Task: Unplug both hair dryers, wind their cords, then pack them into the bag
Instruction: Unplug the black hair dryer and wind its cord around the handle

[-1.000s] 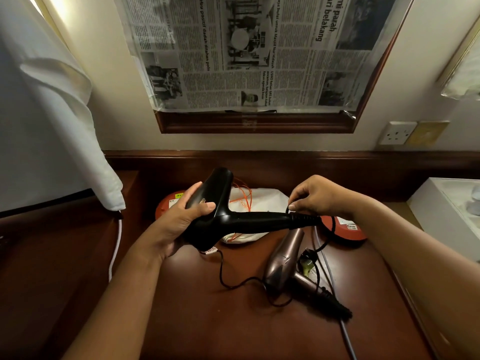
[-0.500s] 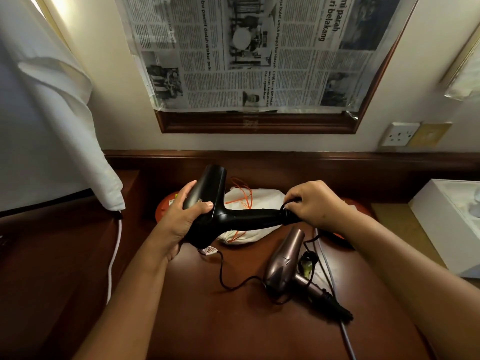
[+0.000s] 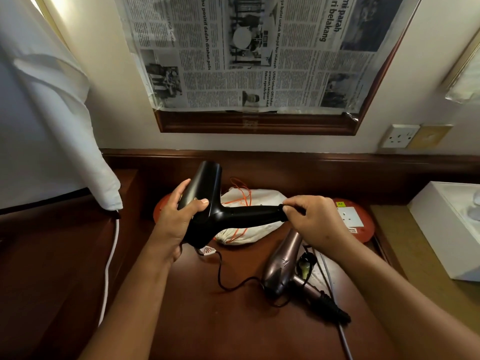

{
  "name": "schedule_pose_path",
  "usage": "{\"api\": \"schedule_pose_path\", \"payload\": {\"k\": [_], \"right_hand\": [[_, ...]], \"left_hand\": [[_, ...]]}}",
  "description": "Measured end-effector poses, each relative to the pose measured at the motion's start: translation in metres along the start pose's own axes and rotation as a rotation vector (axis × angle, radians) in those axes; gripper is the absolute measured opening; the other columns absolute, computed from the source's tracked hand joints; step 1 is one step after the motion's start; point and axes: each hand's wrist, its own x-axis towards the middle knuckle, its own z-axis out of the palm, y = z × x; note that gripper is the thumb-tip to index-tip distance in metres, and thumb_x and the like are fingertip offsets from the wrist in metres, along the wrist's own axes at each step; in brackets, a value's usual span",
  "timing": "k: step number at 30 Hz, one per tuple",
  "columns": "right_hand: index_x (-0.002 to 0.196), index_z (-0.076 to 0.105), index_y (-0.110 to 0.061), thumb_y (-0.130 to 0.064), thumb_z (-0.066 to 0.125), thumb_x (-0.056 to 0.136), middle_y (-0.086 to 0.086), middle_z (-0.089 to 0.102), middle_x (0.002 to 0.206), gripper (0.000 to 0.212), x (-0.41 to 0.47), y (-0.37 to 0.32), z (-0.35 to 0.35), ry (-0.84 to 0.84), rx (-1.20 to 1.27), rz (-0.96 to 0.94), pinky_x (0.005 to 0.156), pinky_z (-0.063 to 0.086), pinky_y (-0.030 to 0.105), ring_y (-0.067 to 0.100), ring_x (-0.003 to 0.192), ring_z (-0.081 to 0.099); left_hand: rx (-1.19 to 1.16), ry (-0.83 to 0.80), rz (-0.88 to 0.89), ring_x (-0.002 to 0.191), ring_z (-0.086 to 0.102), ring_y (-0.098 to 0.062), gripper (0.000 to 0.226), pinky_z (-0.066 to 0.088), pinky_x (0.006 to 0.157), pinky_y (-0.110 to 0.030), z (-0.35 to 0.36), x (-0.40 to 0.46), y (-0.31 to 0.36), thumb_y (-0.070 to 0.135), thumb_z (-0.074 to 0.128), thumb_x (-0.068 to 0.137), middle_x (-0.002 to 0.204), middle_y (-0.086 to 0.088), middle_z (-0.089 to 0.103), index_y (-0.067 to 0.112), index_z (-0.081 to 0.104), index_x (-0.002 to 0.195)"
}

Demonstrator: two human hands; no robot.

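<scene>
Nearest, below the right hand (image 3: 315,221), a bronze hair dryer (image 3: 284,266) lies on the wooden desk (image 3: 207,320), its dark cord bunched by the handle. A thin black cord (image 3: 220,274) trails from beneath the left hand (image 3: 176,222) toward it. The left hand wraps the barrel of the glossy black hair dryer (image 3: 220,214), held above the desk, handle pointing right. The right hand's fingertips pinch the cord at the handle's end. Beyond both hands lies a white drawstring bag (image 3: 255,201) with orange strings. Since a second ago, the right hand has drawn the cord loop tight against the handle.
</scene>
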Motion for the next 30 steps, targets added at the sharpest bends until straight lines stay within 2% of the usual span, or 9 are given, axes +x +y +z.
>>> {"api": "schedule_pose_path", "payload": {"k": [5,10,12,14,16,18,23,27,30], "right_hand": [[0.09,0.071,-0.001,-0.008,0.058,0.09,0.013,0.072,0.083,0.015,-0.021,0.001,0.018,0.096,0.077,0.076,0.074,0.053,0.045,0.026,0.079,0.065],[0.116,0.067,-0.009,-0.012,0.053,0.095,-0.002,0.069,0.107,0.026,-0.04,0.005,0.035,0.182,0.17,0.172,0.085,0.041,0.006,0.004,0.099,0.06],[0.11,0.068,-0.013,-0.011,0.05,0.096,-0.008,0.068,0.091,0.023,-0.047,0.003,0.038,0.217,0.361,0.271,0.073,0.046,0.011,0.002,0.081,0.059],[0.098,0.068,-0.013,-0.009,0.049,0.097,-0.01,0.06,0.067,0.019,-0.052,0.002,0.042,0.226,0.648,0.387,0.051,0.04,0.02,0.004,0.054,0.047],[0.096,0.064,-0.008,-0.006,0.05,0.096,-0.003,0.059,0.064,0.014,-0.054,0.0,0.044,0.234,0.909,0.487,0.043,0.033,0.02,0.007,0.047,0.04],[0.099,0.062,-0.004,-0.002,0.051,0.094,0.005,0.06,0.07,0.012,-0.054,-0.001,0.044,0.214,1.06,0.553,0.046,0.036,0.021,0.009,0.05,0.043],[0.096,0.061,-0.003,-0.005,0.052,0.095,0.006,0.058,0.069,0.009,-0.049,0.001,0.044,0.104,1.07,0.571,0.053,0.041,0.024,0.01,0.054,0.047],[0.079,0.056,-0.008,-0.034,0.053,0.092,0.007,0.051,0.061,0.03,-0.05,0.006,0.047,-0.041,0.95,0.571,0.052,0.04,0.03,0.017,0.05,0.044],[0.067,0.053,-0.013,-0.045,0.052,0.088,0.005,0.039,0.054,0.039,-0.049,0.007,0.048,-0.11,0.986,0.586,0.041,0.028,0.025,0.014,0.044,0.031]], "left_hand": [[-0.005,0.047,0.026,0.092,0.068,-0.024,0.059,0.057,0.074,-0.034,0.004,-0.001,-0.005,0.011,0.069,0.082,0.111,-0.003,0.063,0.035,0.051,0.133],[-0.026,0.096,0.057,0.089,0.067,-0.017,0.056,0.056,0.066,-0.025,0.011,-0.003,-0.007,0.009,0.069,0.082,0.108,0.004,0.061,0.031,0.054,0.131],[-0.061,0.121,0.049,0.089,0.067,-0.018,0.055,0.056,0.066,-0.027,0.012,-0.002,-0.008,0.008,0.069,0.082,0.109,0.003,0.061,0.03,0.055,0.13],[-0.108,0.13,0.013,0.092,0.067,-0.024,0.054,0.056,0.069,-0.033,0.011,-0.001,-0.008,0.009,0.068,0.082,0.11,0.0,0.061,0.031,0.056,0.13],[-0.152,0.124,-0.019,0.092,0.067,-0.027,0.053,0.056,0.069,-0.035,0.009,0.001,-0.008,0.01,0.068,0.081,0.112,-0.005,0.062,0.031,0.058,0.128],[-0.167,0.114,-0.041,0.093,0.067,-0.027,0.053,0.056,0.065,-0.034,0.007,0.002,-0.009,0.011,0.068,0.081,0.115,-0.007,0.062,0.031,0.057,0.128],[-0.233,0.098,-0.071,0.09,0.067,-0.026,0.051,0.056,0.055,-0.027,0.007,0.003,-0.01,0.008,0.066,0.082,0.111,-0.008,0.066,0.026,0.058,0.129],[-0.242,0.078,-0.077,0.089,0.067,-0.027,0.05,0.057,0.063,-0.032,0.004,0.007,-0.009,0.01,0.064,0.083,0.112,-0.008,0.065,0.025,0.056,0.13],[-0.242,0.077,-0.07,0.086,0.067,-0.027,0.05,0.056,0.068,-0.037,-0.001,0.009,-0.008,0.011,0.063,0.083,0.11,-0.008,0.065,0.024,0.056,0.131]]}}
